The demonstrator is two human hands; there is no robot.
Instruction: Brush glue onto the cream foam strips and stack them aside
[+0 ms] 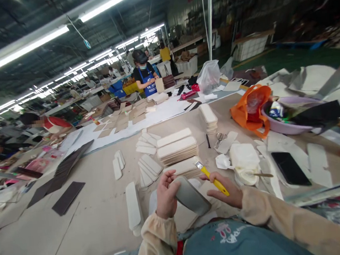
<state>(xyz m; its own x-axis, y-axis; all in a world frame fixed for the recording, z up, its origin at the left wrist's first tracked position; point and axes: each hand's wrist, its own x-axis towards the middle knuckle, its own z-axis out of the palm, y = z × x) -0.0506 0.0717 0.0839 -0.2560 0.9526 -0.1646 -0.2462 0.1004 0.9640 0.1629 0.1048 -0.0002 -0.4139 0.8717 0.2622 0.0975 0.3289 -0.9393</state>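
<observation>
My left hand (166, 193) grips one end of a grey rounded panel (193, 195), tilted up in front of my apron. In my right hand (225, 189) is a brush with a yellow handle (217, 183), its bristles pointing up and left, apart from the panel. Stacks of cream rounded panels (177, 147) lie just beyond my hands. Fanned small pale strips (149, 169) are left of those stacks. Nearer the table edge, another pile of long pale panels (134, 207) lies by my left sleeve. A white square container (244, 157) stands right of the brush.
A black phone (290, 168), scissors (221, 138) and a thin wooden stick (263, 175) lie at the right. Behind them are an orange bag (240, 116) and a lilac basin (292, 126). Dark brown sheets (68, 198) lie left. A co-worker in a blue apron (150, 86) stands across the table.
</observation>
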